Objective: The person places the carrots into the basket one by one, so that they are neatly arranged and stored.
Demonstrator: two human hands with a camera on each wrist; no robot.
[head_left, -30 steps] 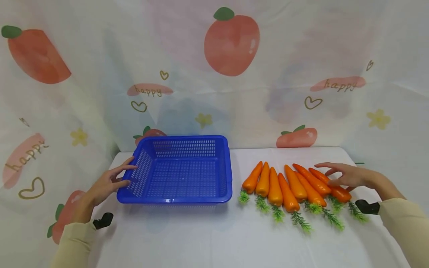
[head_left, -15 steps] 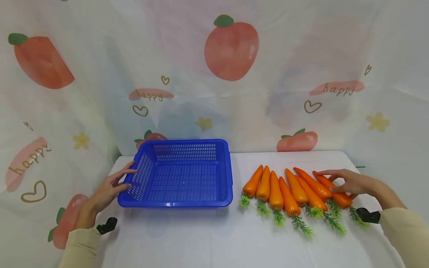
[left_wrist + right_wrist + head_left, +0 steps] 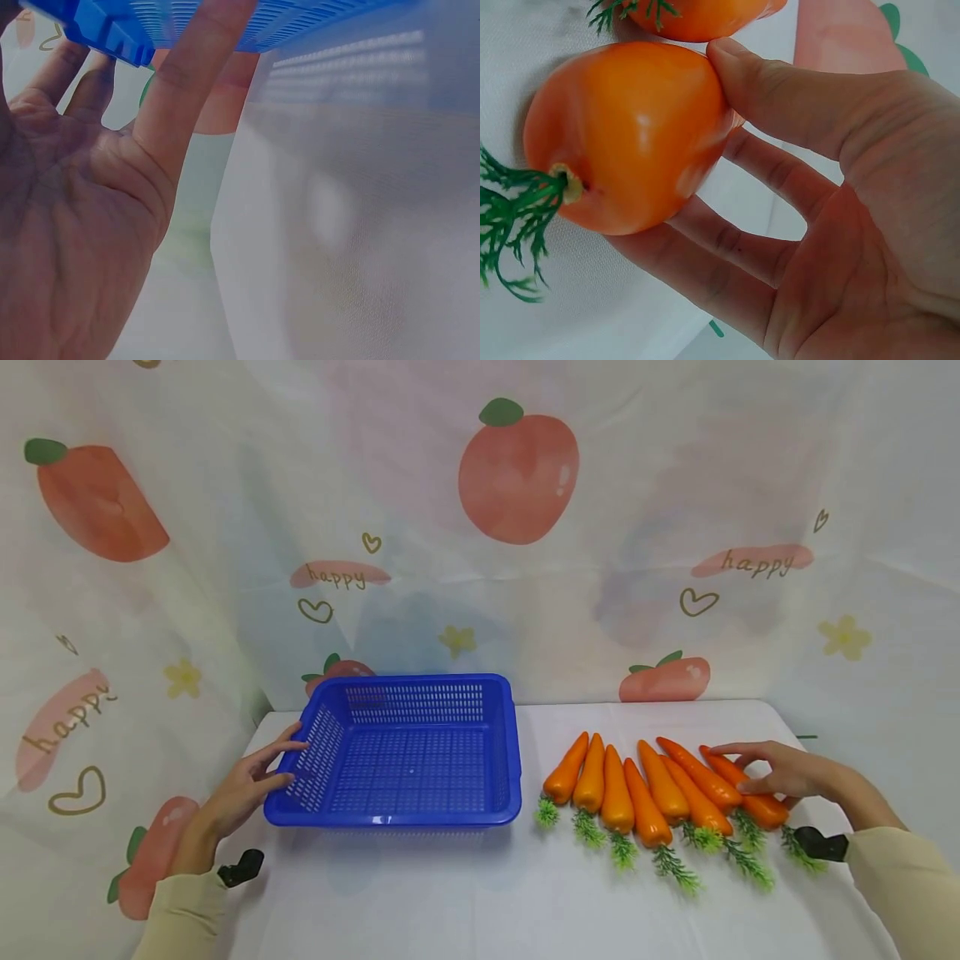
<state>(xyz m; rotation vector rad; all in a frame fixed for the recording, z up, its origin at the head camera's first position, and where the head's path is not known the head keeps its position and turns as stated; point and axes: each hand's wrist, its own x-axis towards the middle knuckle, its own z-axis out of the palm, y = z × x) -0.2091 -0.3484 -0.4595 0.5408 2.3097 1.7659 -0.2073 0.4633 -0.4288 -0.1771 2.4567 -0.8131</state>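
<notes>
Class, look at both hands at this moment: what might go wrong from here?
The rightmost carrot, held by the right hand, lies close to the neighbouring carrot, so lifting it might roll or shift that one.

The left hand holds the blue basket only at its left side, so a careless push or pull might slide or tip it.

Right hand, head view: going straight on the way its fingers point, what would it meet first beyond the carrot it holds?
Most likely the neighbouring carrot, just left of the rightmost carrot that the right hand grips; fingertip height is unclear, so it might pass above.
</notes>
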